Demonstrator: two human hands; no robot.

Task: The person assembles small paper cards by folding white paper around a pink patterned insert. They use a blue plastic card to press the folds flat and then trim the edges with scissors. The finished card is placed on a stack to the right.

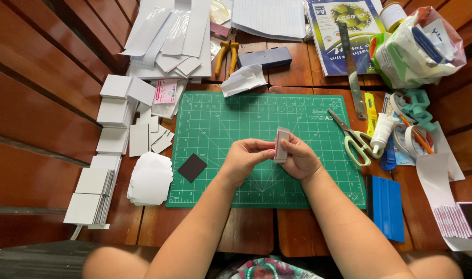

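Observation:
Both of my hands meet over the middle of a green cutting mat [215,119]. My right hand [299,159] holds a small white card piece [281,145] upright by its edge. My left hand [244,157] pinches the same piece from the left with its fingertips. A small dark square piece [192,167] lies flat on the mat, to the left of my left hand.
Stacks of white cards [94,194] and cut white shapes [150,178] lie left of the mat. Scissors [352,138], a glue tube [383,132], tape rolls [414,139], a metal ruler [352,70] and a blue scraper [388,206] lie to the right. Pliers [226,54] and paper sheets sit behind.

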